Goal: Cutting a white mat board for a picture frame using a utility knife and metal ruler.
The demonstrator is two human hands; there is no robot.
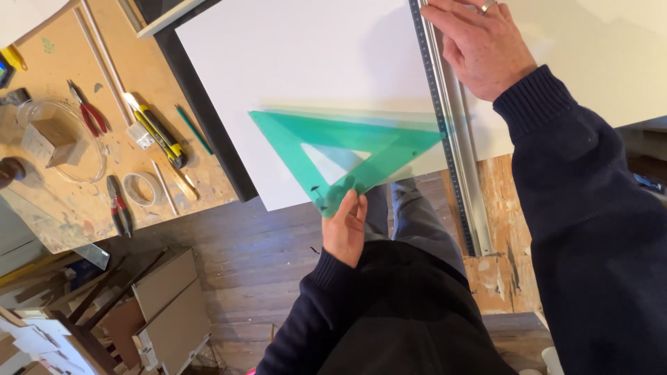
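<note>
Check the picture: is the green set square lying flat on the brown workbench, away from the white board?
No: the green set square lies on the white board, against the metal ruler.

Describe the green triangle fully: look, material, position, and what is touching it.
The green triangle is a translucent plastic set square with a triangular cut-out in its middle. It lies flat on the white sheet, one tip overhanging the sheet's near edge. The left hand pinches that tip; its far corner meets the metal ruler, which the right hand presses down.
</note>
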